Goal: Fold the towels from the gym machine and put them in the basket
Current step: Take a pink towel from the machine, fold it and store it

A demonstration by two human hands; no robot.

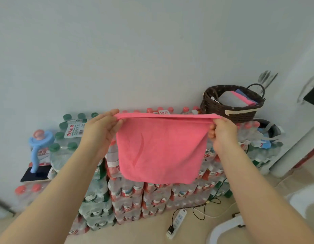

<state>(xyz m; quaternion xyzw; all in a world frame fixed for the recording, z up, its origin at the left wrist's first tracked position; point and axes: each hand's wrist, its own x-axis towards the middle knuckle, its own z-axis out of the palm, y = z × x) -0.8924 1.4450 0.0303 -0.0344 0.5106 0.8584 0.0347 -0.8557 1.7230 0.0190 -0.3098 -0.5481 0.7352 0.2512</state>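
Now both hands [101,127] [223,131] pinch a soft, doubled pink towel [161,150] taut.

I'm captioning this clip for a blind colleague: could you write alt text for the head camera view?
Two hands, left and right, pinch the top corners of a pink towel held up, folded over and hanging. Behind it stand stacked packs of bottled water, with a dark wicker basket holding folded towels on top at the right.

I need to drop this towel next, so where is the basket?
In the head view the dark woven basket sits upper right, atop the stacked water bottle packs against the wall, just beyond the right hand.
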